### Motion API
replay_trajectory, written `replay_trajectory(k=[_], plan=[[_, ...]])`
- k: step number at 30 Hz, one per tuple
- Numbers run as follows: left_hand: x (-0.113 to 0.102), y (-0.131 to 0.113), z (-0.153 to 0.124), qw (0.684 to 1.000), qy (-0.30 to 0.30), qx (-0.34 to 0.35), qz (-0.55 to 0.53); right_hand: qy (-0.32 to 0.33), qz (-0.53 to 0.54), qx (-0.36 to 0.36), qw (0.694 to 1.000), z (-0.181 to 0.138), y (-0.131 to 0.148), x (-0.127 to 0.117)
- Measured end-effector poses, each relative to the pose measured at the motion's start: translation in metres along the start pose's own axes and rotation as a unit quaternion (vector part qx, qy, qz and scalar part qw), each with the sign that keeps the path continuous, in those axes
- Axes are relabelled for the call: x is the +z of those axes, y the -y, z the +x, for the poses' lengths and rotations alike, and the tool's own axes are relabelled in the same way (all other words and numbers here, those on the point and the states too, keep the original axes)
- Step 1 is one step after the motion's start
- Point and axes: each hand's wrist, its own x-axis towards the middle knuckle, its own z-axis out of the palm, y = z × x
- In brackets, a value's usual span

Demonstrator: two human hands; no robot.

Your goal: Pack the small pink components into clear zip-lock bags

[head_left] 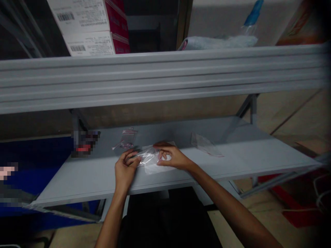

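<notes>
A clear plastic bag [148, 157] is stretched between my two hands just over the grey tabletop [90, 179], its film shiny with reflections. My left hand [126, 168] pinches the bag's left end between thumb and fingers. At the opposite end, my right hand [176, 157] has thumb and index finger closed on the film, the other fingers curled in. Something white [167, 157] shows inside the curl of that hand; its kind is unclear. Beyond my left hand lies a small bundle of clear zip bags [128, 137] with reddish edges. Another flat clear bag [205, 144] lies to the right.
A ridged grey shelf beam [160, 77] crosses above the table. White and red boxes [88, 43] and a blue-capped bottle [253, 15] stand on that shelf. A blurred-out dark and red object [86, 144] sits at the table's left edge.
</notes>
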Motion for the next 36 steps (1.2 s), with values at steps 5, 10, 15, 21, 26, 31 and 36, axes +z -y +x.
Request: replay_trajectory(k=[5, 10, 15, 21, 26, 31, 36], plan=[[0.001, 0.005, 0.0, 1.0, 0.006, 0.007, -0.002, -0.012, -0.145, -0.081, 0.986, 0.0, 0.007, -0.003], [0.003, 0.004, -0.003, 1.0, 0.004, 0.01, -0.009, -0.009, -0.184, -0.07, 0.98, -0.001, 0.006, -0.001], [0.004, 0.004, -0.005, 1.0, 0.009, 0.028, -0.002, 0.012, -0.176, -0.045, 0.983, -0.003, -0.003, 0.003], [0.002, 0.007, -0.008, 0.997, 0.051, 0.062, 0.008, -0.002, -0.178, -0.056, 0.982, -0.003, -0.004, 0.005], [0.0, 0.006, -0.011, 0.996, 0.074, 0.054, -0.007, -0.013, -0.152, -0.043, 0.987, -0.003, -0.004, 0.005], [0.002, 0.002, -0.013, 0.993, 0.086, 0.076, 0.024, -0.022, -0.155, -0.035, 0.987, -0.005, -0.002, 0.006], [0.003, -0.003, -0.016, 0.992, 0.081, 0.091, 0.035, -0.009, -0.17, -0.033, 0.985, -0.005, -0.002, 0.007]])
